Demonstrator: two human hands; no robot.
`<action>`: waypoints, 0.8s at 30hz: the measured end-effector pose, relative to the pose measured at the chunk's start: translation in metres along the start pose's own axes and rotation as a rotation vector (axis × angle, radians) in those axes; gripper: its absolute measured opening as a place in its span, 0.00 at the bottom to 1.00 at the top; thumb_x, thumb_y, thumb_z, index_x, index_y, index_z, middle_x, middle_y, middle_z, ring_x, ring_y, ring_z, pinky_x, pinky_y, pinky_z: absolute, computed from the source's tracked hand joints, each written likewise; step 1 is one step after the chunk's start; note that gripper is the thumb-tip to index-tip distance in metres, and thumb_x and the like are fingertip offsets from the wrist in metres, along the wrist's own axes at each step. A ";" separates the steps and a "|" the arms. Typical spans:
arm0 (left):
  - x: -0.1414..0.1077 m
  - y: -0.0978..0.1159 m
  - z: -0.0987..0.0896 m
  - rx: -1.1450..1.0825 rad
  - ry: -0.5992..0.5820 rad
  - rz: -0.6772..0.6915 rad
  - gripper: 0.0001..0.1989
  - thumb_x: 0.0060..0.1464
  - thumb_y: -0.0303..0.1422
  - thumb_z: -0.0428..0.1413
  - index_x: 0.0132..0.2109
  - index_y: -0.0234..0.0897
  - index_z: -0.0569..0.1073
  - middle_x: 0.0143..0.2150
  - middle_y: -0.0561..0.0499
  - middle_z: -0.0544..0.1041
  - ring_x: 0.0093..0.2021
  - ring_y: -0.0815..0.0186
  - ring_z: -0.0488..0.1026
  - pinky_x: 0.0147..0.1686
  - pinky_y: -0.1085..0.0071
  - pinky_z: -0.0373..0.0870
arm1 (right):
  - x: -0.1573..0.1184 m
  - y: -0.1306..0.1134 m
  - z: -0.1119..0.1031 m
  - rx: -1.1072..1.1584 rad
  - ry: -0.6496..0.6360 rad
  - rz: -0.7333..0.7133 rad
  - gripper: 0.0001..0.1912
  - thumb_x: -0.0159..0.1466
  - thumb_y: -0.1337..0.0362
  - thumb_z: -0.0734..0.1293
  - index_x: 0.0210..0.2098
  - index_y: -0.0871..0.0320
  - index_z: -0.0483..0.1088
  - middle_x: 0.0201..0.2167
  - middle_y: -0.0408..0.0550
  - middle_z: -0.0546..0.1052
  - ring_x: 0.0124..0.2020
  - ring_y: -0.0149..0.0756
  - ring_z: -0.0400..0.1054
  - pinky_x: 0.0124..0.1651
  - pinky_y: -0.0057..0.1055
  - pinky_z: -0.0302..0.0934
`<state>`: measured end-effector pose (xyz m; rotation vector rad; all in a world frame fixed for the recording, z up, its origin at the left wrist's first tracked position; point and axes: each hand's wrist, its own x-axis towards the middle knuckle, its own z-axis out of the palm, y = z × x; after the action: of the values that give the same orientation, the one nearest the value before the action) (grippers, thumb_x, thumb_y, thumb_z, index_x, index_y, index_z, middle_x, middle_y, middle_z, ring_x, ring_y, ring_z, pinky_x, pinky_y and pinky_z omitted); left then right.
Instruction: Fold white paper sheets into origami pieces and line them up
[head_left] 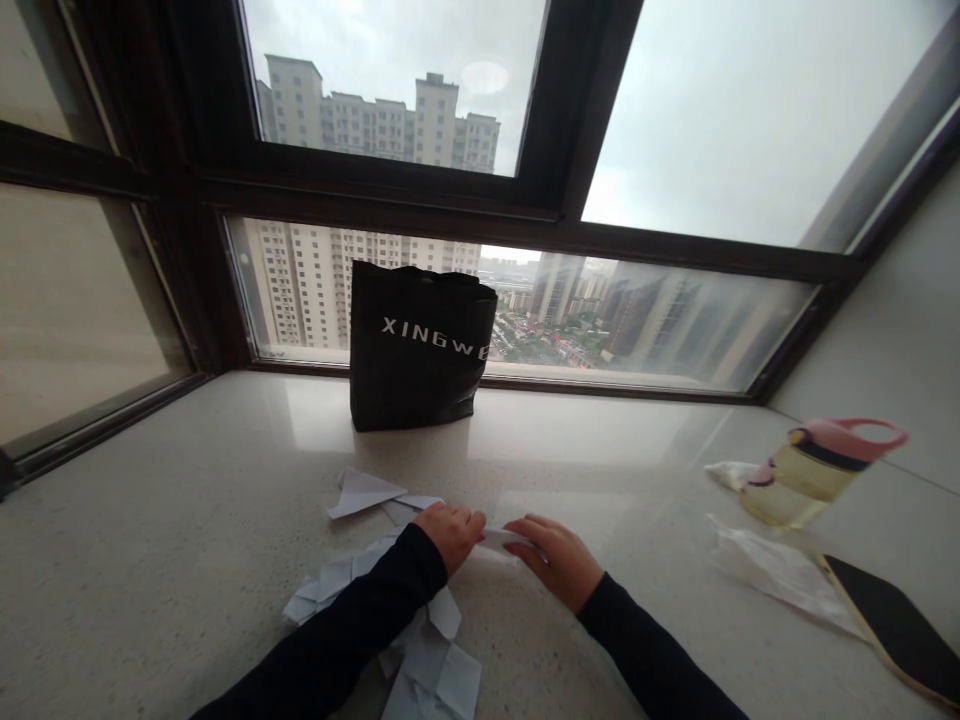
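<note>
Left hand, right hand, grip pinched on white paper | left sleeve looms across folded pieces | any drag could scatter them

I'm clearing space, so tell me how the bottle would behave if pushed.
The bottle might tip, standing taller than wide. Once down, its rounded body could roll. The looped pink lid probably gives an easy hold.

Matt paper pieces; glossy sill (stone-like, speckled); faintly shiny bag.
</note>
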<state>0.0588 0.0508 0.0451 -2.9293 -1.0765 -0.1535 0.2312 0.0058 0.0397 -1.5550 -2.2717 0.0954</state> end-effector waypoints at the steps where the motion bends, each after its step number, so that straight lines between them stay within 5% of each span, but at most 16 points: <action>1: 0.000 0.000 0.001 0.010 -0.010 0.007 0.08 0.55 0.30 0.42 0.36 0.34 0.64 0.31 0.44 0.72 0.35 0.58 0.70 0.34 0.63 0.64 | -0.001 0.001 -0.001 0.003 -0.002 0.013 0.10 0.58 0.62 0.58 0.34 0.56 0.69 0.28 0.46 0.73 0.31 0.34 0.66 0.33 0.29 0.58; 13: 0.009 0.003 0.010 0.048 -0.083 -0.017 0.06 0.54 0.29 0.43 0.37 0.34 0.64 0.31 0.44 0.74 0.32 0.59 0.72 0.28 0.66 0.67 | 0.017 0.011 -0.007 0.006 -0.067 0.015 0.09 0.54 0.57 0.62 0.30 0.53 0.71 0.26 0.42 0.75 0.29 0.34 0.67 0.33 0.30 0.56; 17: 0.003 0.002 0.006 0.046 -0.036 -0.033 0.07 0.55 0.29 0.41 0.36 0.34 0.63 0.31 0.44 0.73 0.33 0.60 0.71 0.30 0.65 0.66 | 0.016 0.005 -0.010 -0.021 -0.078 -0.058 0.12 0.58 0.58 0.58 0.39 0.53 0.68 0.31 0.44 0.75 0.33 0.35 0.67 0.35 0.30 0.56; 24: -0.013 0.005 0.008 0.043 0.009 -0.038 0.07 0.55 0.31 0.43 0.34 0.33 0.63 0.30 0.45 0.72 0.33 0.59 0.70 0.31 0.64 0.66 | -0.002 -0.015 -0.004 -0.161 -0.091 -0.109 0.13 0.62 0.65 0.52 0.36 0.55 0.68 0.29 0.49 0.73 0.30 0.38 0.65 0.33 0.33 0.54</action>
<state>0.0525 0.0389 0.0360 -2.8695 -1.1200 -0.1418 0.2199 -0.0026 0.0469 -1.5283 -2.4845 -0.0492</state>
